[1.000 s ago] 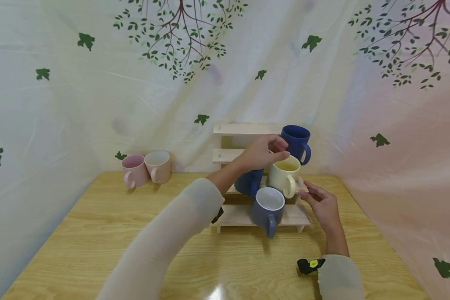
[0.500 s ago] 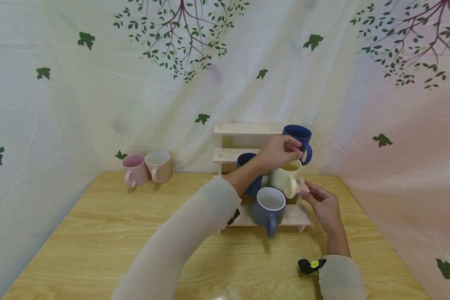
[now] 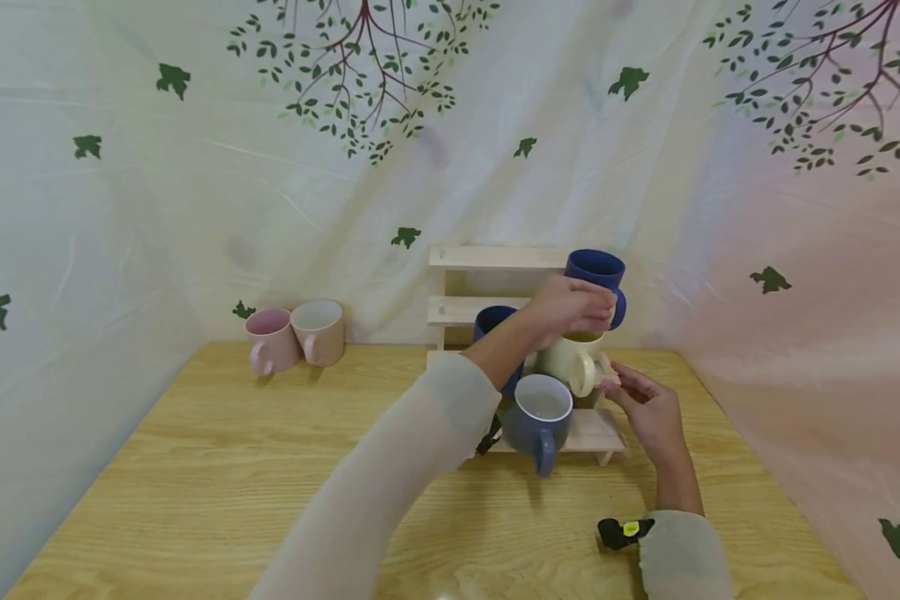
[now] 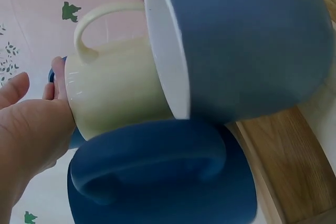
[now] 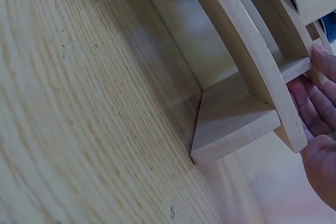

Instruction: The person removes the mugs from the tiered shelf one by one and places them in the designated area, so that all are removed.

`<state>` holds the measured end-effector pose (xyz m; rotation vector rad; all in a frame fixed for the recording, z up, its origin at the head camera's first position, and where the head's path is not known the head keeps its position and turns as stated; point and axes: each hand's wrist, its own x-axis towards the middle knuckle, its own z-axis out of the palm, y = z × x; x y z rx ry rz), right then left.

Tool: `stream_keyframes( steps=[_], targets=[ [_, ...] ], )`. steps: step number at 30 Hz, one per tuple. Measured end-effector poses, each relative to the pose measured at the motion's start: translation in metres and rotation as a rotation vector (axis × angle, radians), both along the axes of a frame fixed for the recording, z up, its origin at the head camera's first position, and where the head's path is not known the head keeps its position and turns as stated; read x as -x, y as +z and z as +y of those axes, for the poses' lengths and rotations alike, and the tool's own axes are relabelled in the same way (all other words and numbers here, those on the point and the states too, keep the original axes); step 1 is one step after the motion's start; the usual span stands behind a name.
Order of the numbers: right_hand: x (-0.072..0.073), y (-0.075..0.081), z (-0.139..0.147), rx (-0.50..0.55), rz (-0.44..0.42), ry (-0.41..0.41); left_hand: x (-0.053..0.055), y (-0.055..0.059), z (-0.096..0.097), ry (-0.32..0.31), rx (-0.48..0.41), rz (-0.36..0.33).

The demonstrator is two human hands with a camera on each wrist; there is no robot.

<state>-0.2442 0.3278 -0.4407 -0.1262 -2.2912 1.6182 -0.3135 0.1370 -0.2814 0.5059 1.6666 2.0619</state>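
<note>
My left hand (image 3: 570, 308) reaches over the cream mug (image 3: 562, 358), its fingers right by the handle of the dark blue mug (image 3: 588, 265) high on the right of the tiered wooden shelf (image 3: 480, 310). In the left wrist view the thumb stands apart, and the cream mug partly hides the fingertips. Lower down, my right hand (image 3: 651, 417) pinches the right end of a shelf board between thumb and fingers; the right wrist view shows the thumb on top. Another dark blue mug (image 3: 492, 321) stands left of the cream one, and a grey-blue mug (image 3: 534, 427) on the lowest board.
A pink mug (image 3: 272, 340) and a beige mug (image 3: 322, 333) stand side by side at the table's back left. Behind the wooden table (image 3: 285, 483) hangs a pale curtain (image 3: 307, 208) with leaf prints.
My left hand has moved right across the cream mug toward the upper dark blue mug's handle. The right hand keeps its hold on the shelf end, and the mugs have not moved.
</note>
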Motion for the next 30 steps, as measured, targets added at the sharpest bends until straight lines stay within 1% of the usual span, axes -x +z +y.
stream_keyframes(
  steps=[4, 9, 13, 16, 21, 24, 27, 30],
  targets=[
    [0.001, 0.000, 0.001, 0.003, 0.026, 0.005, 0.000, 0.002, 0.001, -0.015, -0.022, -0.051],
    [0.000, 0.000, 0.003, 0.007, 0.041, 0.014, 0.000, 0.004, 0.004, -0.033, -0.021, -0.108],
    [0.000, -0.001, 0.004, 0.017, 0.047, 0.017, -0.002, 0.005, 0.008, -0.031, -0.014, -0.116],
    [-0.001, 0.000, 0.004, 0.017, 0.046, 0.018, -0.004, 0.006, 0.012, 0.006, 0.020, -0.099],
    [-0.003, 0.001, 0.004, 0.022, 0.029, 0.022, -0.010, 0.008, 0.020, 0.105, 0.137, -0.061],
    [-0.002, 0.001, 0.003, 0.039, 0.025, 0.021, -0.012, 0.008, 0.023, 0.151, 0.176, -0.060],
    [-0.002, 0.000, 0.001, 0.059, 0.026, 0.027, -0.011, 0.008, 0.026, 0.174, 0.182, -0.080],
    [-0.004, 0.000, 0.002, 0.066, 0.028, 0.030, -0.009, 0.008, 0.029, 0.157, 0.172, -0.106]
  ],
)
